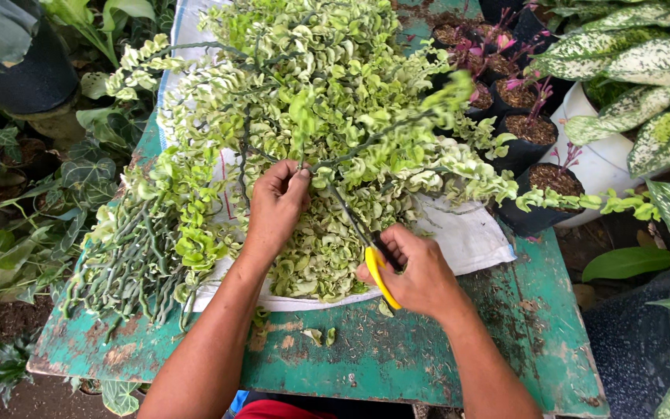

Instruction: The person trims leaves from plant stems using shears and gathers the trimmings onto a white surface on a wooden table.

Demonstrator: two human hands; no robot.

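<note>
We cannot see the scissors' (pixel 376 264) blades, buried in the leaves (pixel 327 101) at frame centre. The sack (pixel 467 233) lies mostly hidden beneath them. The bench's (pixel 397 357) far end is covered, and the top edge cuts off the foliage. Our arms leave the frame below.

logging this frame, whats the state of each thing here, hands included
left hand: closed, pinching a leafy stem
right hand: gripping the scissors
scissors: yellow handles, blades pointing up into the leaves
leafy branches: heaped on the white sheet
stripped stems: piled at the left
white sheet: spread flat
green table: paint worn, loose leaves on it
small pots: upright, filled
</note>
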